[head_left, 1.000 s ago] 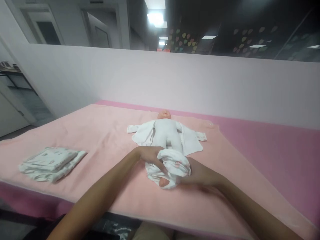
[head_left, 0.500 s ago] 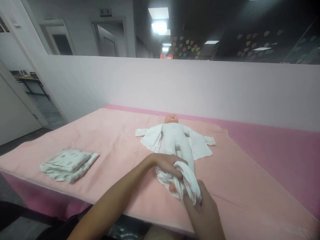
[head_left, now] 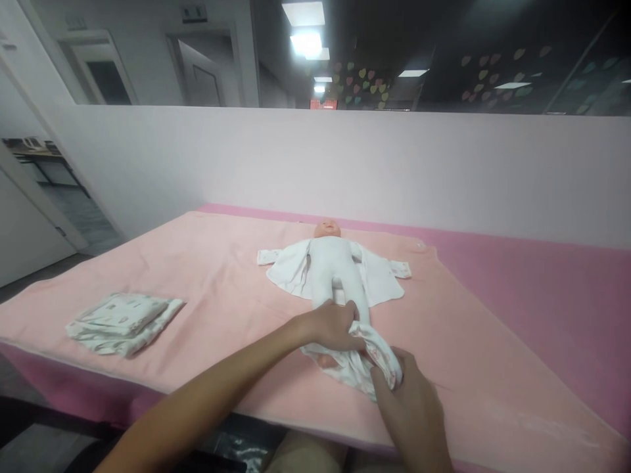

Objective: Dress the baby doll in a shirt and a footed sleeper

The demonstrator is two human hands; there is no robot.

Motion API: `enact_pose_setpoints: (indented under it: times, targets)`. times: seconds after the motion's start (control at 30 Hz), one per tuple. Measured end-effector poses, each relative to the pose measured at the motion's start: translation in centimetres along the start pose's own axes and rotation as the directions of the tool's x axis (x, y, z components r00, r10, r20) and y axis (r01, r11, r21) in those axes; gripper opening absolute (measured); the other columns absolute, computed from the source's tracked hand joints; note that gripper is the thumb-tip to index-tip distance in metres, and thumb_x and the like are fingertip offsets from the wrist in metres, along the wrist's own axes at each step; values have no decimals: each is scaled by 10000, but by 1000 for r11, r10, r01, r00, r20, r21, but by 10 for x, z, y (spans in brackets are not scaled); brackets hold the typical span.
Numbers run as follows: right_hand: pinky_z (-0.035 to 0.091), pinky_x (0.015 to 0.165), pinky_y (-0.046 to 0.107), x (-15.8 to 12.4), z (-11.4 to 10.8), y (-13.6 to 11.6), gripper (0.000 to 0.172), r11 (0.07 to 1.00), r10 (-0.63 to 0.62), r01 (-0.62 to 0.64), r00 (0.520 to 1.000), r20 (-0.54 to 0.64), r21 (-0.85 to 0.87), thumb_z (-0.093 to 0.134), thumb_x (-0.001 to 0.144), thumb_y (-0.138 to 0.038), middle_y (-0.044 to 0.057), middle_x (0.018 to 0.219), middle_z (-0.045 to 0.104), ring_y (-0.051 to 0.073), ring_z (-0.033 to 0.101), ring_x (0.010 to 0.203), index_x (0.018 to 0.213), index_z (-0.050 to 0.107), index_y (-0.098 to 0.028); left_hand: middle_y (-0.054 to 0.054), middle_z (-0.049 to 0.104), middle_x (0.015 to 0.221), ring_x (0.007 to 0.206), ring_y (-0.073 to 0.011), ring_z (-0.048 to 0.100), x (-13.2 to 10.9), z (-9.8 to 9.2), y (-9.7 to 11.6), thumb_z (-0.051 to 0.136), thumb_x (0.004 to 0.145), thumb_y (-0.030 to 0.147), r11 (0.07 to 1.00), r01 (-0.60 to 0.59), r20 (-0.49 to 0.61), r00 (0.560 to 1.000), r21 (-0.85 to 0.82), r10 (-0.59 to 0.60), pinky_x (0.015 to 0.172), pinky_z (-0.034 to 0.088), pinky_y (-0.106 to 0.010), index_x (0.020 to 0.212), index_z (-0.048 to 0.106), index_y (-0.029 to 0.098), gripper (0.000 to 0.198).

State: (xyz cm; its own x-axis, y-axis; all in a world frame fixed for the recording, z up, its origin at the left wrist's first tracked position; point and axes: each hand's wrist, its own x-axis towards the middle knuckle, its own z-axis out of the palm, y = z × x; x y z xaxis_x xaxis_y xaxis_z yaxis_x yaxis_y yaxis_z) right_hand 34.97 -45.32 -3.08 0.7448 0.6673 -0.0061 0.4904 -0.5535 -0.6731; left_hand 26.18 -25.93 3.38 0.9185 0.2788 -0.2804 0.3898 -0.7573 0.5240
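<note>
A baby doll (head_left: 338, 259) lies on its back, head away from me, with a white body and an open white baby jacket (head_left: 384, 276) spread under its arms. White printed baby trousers (head_left: 348, 374) are bunched about its lower legs, and one bare foot (head_left: 327, 360) shows by the cloth. My left hand (head_left: 331, 325) is closed on the trousers' edge, against the doll's shins; its fingertips are partly hidden. My right hand (head_left: 414, 401) pinches the other side of the waistband, thumb inside, keeping the opening stretched near the doll's other foot.
A folded stack of printed white cloth (head_left: 123, 322) lies at the left of the bed. A peach blanket (head_left: 211, 263) covers most of the pink mattress (head_left: 532, 282). Behind it stands a white wall (head_left: 345, 164) with a dark window above.
The trouser waistband has been drawn wider between my hands, and my right hand has moved slightly right. The whole view has shifted a little, so the doll appears further left.
</note>
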Motion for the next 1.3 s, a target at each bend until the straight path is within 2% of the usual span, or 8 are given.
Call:
enact_pose_setpoints:
  times: [0.13, 0.27, 0.37, 0.5, 0.73, 0.93, 1.17, 1.3]
  targets:
    - [413, 676, 342, 9, -1, 6, 319, 990, -89, 92, 996, 32, -107, 442, 955, -495, 105, 822, 698, 295, 637, 781, 922, 622, -235, -111, 683, 921, 1223, -421, 547, -2, 4, 13, 651, 808, 583, 998, 44, -49, 998, 48, -42, 858, 512, -440, 1191, 495, 190, 570]
    - [412, 648, 303, 14, -5, 9, 357, 991, -133, 134, 989, 65, -8, 444, 959, -513, 91, 828, 716, 267, 653, 786, 882, 660, -238, -82, 664, 813, 1129, -392, 592, -5, 9, 22, 608, 846, 482, 988, 52, -78, 996, 143, -41, 884, 491, -427, 1127, 480, 196, 421]
    - [428, 692, 299, 18, -9, 10, 339, 991, -124, 115, 983, 133, 74, 429, 955, -470, 64, 882, 729, 258, 655, 834, 899, 678, -247, -110, 667, 953, 1036, -347, 612, -8, 10, 23, 606, 855, 450, 964, 26, -111, 994, 266, 4, 908, 480, -422, 1066, 476, 200, 352]
    - [433, 731, 303, 22, -12, 15, 275, 978, -167, 140, 969, 181, 153, 478, 923, -425, 35, 845, 710, 245, 637, 820, 916, 679, -238, -143, 624, 1154, 1137, -359, 557, -12, 7, 22, 631, 861, 496, 941, -18, -62, 997, 337, 42, 941, 465, -434, 1095, 481, 204, 403]
    - [468, 734, 306, 37, -13, 24, 322, 891, -292, 165, 922, 254, 423, 564, 902, -476, 43, 860, 713, 245, 637, 834, 920, 692, -181, -105, 587, 1153, 1171, -356, 541, -21, 0, 15, 753, 761, 476, 999, -23, -117, 993, 30, 27, 853, 501, -401, 1152, 489, 234, 530]
    - [497, 769, 327, 46, -18, -3, 474, 827, -328, 96, 882, 338, 554, 590, 904, -571, 79, 985, 743, 270, 649, 894, 1067, 726, -147, -60, 639, 1076, 891, -234, 637, -37, -4, 2, 659, 862, 380, 926, -167, -236, 968, -339, 88, 696, 490, -316, 1276, 410, 219, 510]
    - [476, 692, 291, 66, -25, -21, 395, 868, -371, 194, 865, 338, 457, 564, 886, -440, 61, 949, 736, 237, 631, 829, 1096, 715, -141, -48, 673, 1068, 949, -260, 646, -46, -6, -4, 639, 882, 353, 935, -142, -335, 942, -326, 26, 749, 488, -330, 1301, 478, 221, 467]
    - [475, 709, 292, 72, -35, -25, 338, 869, -409, 250, 849, 334, 427, 556, 885, -384, 53, 961, 731, 233, 634, 847, 1090, 710, -164, -38, 661, 1046, 918, -248, 640, -43, -3, -10, 617, 874, 304, 932, -194, -351, 933, -306, 79, 739, 485, -323, 1302, 483, 222, 456]
